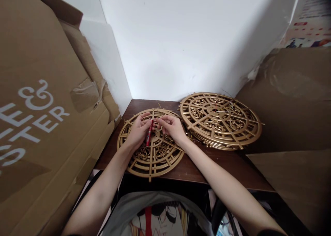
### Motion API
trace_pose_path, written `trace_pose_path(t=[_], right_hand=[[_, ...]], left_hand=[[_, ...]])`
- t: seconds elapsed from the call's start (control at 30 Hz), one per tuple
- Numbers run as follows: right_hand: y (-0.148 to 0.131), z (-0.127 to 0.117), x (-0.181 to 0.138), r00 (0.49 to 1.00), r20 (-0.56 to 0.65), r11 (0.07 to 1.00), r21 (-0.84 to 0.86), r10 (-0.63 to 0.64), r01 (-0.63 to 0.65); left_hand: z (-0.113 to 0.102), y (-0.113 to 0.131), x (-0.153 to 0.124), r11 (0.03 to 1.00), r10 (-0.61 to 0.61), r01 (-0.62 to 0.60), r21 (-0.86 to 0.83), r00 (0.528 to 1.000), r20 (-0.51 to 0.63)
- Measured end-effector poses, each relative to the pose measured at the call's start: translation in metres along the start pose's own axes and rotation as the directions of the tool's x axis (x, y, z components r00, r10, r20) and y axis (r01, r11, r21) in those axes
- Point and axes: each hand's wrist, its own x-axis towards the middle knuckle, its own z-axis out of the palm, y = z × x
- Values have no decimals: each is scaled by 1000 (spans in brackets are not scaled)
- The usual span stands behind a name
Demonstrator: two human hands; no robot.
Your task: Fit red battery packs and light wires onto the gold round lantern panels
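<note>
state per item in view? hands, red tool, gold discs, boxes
left hand: closed on red tool, over near disc
right hand: fingertips pinched at the tool's top end
near gold disc: flat on table, under both hands
far gold discs: stacked, untouched
cardboard box: taped, leaning at left

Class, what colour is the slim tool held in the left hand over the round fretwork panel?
Red, seen in the head view: the tool in the left hand.

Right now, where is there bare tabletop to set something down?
Bare table shows along the front edge, right of the near disc and before the far discs. A small strip lies at the back-left corner. The middle is crowded by both hands.
</note>
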Motion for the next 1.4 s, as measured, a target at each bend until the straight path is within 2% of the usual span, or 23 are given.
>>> trace_pose_path(t=[0.13,0.27,0.4,0.53,0.67,0.87,1.4], right_hand=[[1,-1,0,998,53,1000,-9,-22,23],[0,-2,-2,992,125,999,-26,-24,27],[0,-2,-3,984,176,999,-47,-18,27],[3,-2,-2,990,131,998,-26,-54,58],[4,-1,-1,995,71,998,5,-63,63],[5,-2,-1,995,56,997,27,-78,76],[3,-2,0,998,34,998,7,-58,58]], left_hand=[[0,6,-2,995,67,-66,-80,998,13],[0,7,-2,989,132,-132,-62,991,-14],[2,6,-1,988,128,-130,-87,991,-24],[3,4,-1,993,104,-101,-69,994,36],[2,0,-2,985,157,-163,54,983,94],[1,-2,-3,965,195,-213,152,973,126],[-1,-2,-2,956,207,-227,188,971,120]])
